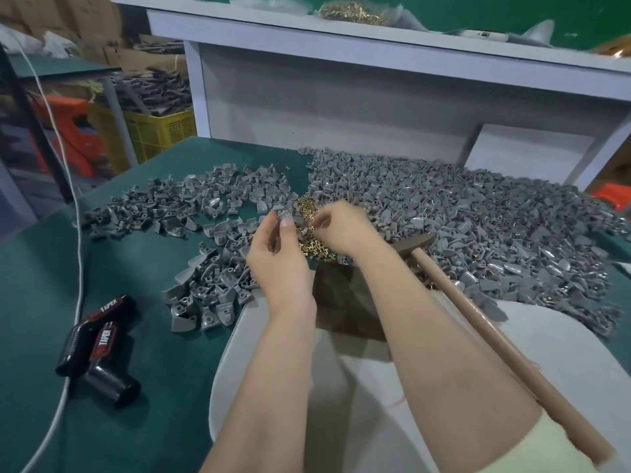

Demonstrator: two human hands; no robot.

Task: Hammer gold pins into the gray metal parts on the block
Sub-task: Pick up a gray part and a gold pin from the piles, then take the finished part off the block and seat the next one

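My left hand (278, 249) pinches one gray metal part (286, 213) between thumb and fingers, just above a small heap of gold pins (309, 233). My right hand (341, 230) is beside it with fingertips curled over the pins, pinching what looks like a pin close to the part. A dark metal block (345, 302) stands between my forearms, its top bare. The hammer (485, 322) lies to the right, head near the block, long brown handle running toward me; neither hand touches it.
A big heap of gray parts (478, 227) covers the right of the green table (143, 353); a smaller scatter (191, 213) lies left. A black tape tool (97, 339) and white cord (80, 254) lie at the left. A shelf (375, 32) holds a bag of pins (355, 10).
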